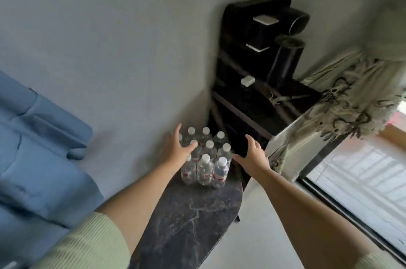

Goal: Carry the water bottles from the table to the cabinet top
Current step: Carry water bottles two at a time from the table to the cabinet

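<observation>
Several clear water bottles (205, 156) with white caps and red labels stand packed together at the far end of a dark marble table (189, 216). My left hand (176, 148) is spread over the left side of the cluster, its thumb by one cap; whether it touches a bottle I cannot tell. To the right of the bottles my right hand (252, 154) hovers with fingers spread, holding nothing. Just beyond the table stands the dark cabinet (259, 106), its flat top higher than the bottles.
On the cabinet top lie a small white box (247, 80), a pair of pliers (285, 98), a tall black cylinder (284, 60) and a black machine (261, 27). A blue sofa (37, 137) fills the left. A patterned curtain (351, 101) and window are on the right.
</observation>
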`<state>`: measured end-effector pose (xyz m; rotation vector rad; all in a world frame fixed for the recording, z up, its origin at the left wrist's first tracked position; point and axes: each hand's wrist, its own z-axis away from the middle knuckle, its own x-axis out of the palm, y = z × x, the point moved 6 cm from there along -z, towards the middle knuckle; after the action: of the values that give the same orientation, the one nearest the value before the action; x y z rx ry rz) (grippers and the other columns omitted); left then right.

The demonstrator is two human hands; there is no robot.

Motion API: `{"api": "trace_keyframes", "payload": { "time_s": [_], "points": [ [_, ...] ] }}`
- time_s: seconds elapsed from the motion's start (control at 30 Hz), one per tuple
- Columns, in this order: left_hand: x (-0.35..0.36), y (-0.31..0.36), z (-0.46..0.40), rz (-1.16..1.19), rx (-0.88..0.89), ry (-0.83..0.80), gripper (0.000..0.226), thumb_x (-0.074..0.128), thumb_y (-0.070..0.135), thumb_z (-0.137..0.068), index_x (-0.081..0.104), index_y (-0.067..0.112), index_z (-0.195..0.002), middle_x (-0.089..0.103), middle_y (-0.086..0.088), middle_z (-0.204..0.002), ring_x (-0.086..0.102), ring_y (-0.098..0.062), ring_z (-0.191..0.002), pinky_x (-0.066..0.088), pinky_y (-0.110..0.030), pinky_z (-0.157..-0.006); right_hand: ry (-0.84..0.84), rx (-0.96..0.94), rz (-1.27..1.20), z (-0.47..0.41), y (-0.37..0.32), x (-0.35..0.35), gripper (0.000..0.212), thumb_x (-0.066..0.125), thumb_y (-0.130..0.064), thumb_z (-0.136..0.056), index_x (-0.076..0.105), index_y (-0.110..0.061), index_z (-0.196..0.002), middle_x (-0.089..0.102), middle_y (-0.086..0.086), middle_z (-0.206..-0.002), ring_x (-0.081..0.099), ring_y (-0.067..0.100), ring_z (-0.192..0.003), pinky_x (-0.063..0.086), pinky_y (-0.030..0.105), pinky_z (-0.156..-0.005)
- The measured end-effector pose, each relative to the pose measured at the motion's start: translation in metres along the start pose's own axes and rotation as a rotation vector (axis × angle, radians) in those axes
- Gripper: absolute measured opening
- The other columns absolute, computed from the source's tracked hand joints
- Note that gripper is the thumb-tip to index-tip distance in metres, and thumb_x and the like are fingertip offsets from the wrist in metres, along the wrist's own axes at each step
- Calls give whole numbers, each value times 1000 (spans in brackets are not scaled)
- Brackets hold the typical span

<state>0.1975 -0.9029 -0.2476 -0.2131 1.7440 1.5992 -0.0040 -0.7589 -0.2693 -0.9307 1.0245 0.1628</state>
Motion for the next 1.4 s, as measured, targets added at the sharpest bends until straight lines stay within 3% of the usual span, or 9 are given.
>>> {"api": "trace_keyframes", "payload": {
  "time_s": [0.1, 0.27, 0.37, 0.53, 0.73, 1.13, 1.4],
  "points": [
    [-29, 54, 21, -158, 153, 16, 74, 66, 35, -88, 28, 18, -149, 31, -5, -154, 28, -23, -141, 26, -37, -115, 49, -82, 245, 20, -31, -50, 75, 58, -45, -91, 17, -25, -151, 19, 2, -159, 18, 25, -146, 14, 61, -115],
    [-60, 111, 55, -524, 353, 58, 62, 46, 48, -95, 25, 24, -149, 27, -1, -155, 20, -20, -145, 15, -55, -117, 184, -242, 430, 56, -75, -110, 59, 34, -51, -99, 21, -25, -150, 15, 4, -160, 7, 24, -149, 2, 62, -115],
    [-75, 129, 62, -667, 387, 117, 60, 35, 51, -97, 23, 25, -149, 21, -1, -158, 12, -20, -147, 4, -59, -116, 268, -315, 457, 70, -96, -128, 54, 23, -51, -101, 24, -25, -149, 15, 4, -160, 5, 23, -149, -2, 62, -115],
    [-101, 152, 58, -723, 426, 192, 59, 29, 52, -98, 23, 25, -149, 20, -2, -158, 10, -20, -148, 1, -59, -114, 303, -405, 489, 73, -133, -142, 55, 19, -51, -101, 24, -26, -149, 14, 2, -161, 4, 22, -150, -3, 61, -115],
    [-124, 137, 25, -725, 393, 191, 59, 29, 52, -98, 21, 27, -150, 18, -1, -159, 8, -19, -148, 1, -57, -115, 286, -462, 555, 47, -168, -131, 53, 22, -48, -102, 24, -24, -150, 9, 3, -162, 3, 23, -150, -2, 62, -116],
    [-176, 113, -37, -687, 312, 207, 57, 32, 51, -98, 23, 26, -149, 22, -6, -158, 17, -23, -146, 21, -50, -115, 196, -533, 541, -18, -231, -100, 53, 23, -48, -101, 25, -25, -149, 13, 1, -160, 5, 21, -149, 2, 57, -117],
    [-205, 53, -23, -667, 101, 302, 59, 36, 50, -97, 26, 23, -149, 28, -6, -156, 22, -24, -144, 28, -45, -113, 37, -724, 575, -36, -292, -30, 54, 18, -50, -101, 21, -29, -150, 7, -3, -162, 5, 18, -149, 4, 53, -118]
  ]
}}
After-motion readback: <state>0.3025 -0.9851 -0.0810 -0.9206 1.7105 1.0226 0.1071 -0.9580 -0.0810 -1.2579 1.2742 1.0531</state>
